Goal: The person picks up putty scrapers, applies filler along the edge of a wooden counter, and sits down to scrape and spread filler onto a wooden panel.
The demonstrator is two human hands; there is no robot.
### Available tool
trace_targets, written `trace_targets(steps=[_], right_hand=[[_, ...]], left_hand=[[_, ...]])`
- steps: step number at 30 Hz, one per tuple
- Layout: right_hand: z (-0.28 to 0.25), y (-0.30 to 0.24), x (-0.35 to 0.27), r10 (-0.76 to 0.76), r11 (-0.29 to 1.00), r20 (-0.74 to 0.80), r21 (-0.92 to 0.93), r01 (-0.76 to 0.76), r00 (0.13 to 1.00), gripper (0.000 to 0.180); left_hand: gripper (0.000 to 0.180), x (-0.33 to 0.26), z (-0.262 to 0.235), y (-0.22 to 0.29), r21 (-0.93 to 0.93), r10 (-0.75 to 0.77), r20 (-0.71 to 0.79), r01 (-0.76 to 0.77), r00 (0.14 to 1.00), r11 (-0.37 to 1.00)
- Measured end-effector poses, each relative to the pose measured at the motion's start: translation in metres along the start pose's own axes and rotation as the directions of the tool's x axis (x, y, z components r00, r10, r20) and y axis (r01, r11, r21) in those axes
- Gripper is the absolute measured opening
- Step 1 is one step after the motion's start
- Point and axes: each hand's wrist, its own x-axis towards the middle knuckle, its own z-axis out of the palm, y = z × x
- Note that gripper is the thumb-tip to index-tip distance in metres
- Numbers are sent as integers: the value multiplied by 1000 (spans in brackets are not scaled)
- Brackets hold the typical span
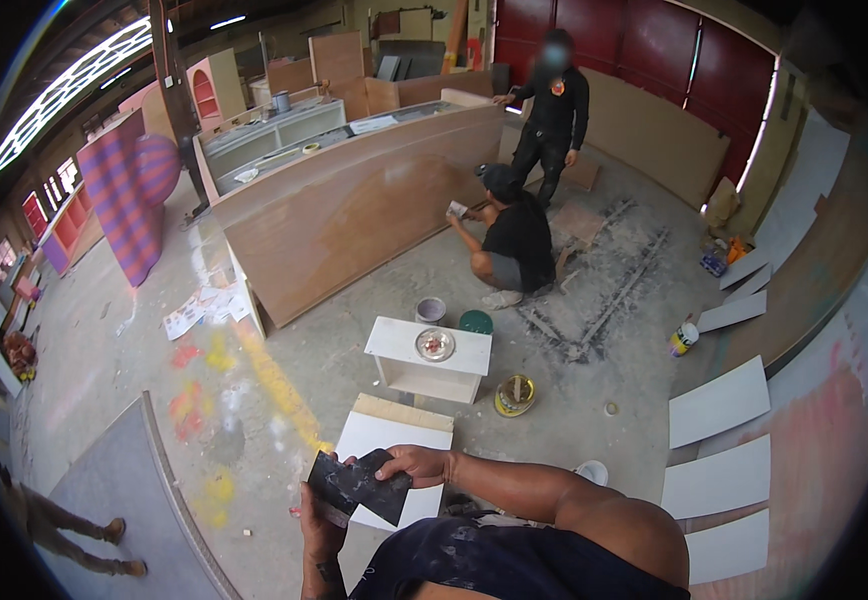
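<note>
Holding a dark sheet of sandpaper with both hands, low in the middle of the view, over the concrete floor. My left hand grips its lower left edge from below, fingers closed on it. My right hand pinches the upper right edge, fingers closed on it too, forearm coming in from the right. Far left on the floor, someone's legs and shoes beside a grey board. Paint stains in yellow and red mark the floor left of centre. Just beyond the sandpaper lies a white panel, then a small white box with a metal dish on top. A long wooden counter stands behind. A crouching person touches its front with one hand; a standing person in black is behind them. An open yellow tin sits right of the box. Several white boards lie on the right.
</note>
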Motion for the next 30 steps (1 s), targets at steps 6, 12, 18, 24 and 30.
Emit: trace_targets(steps=[6, 12, 18, 24, 30], right_hand=[[-23, 4, 13, 105, 994, 115, -32, -102, 988, 45], [0, -21, -1, -95, 854, 54, -509, 109, 994, 39], [23, -27, 10, -126, 729, 219, -641, 240, 968, 43], [43, -47, -9, -90, 506, 278, -814, 284, 956, 48], [47, -38, 2, -407, 279, 295, -861, 425, 864, 46]], left_hand=[[67, -2, -7, -15, 47, 152, -291, -144, 945, 988], [70, 1, -16, -12, 171, 355, -466, -311, 811, 935], [74, 15, 28, -16, 261, 385, -451, -293, 805, 920], [86, 30, 32, -15, 353, 393, -370, -264, 842, 898], [76, 46, 35, -19, 343, 426, -416, -295, 803, 892]])
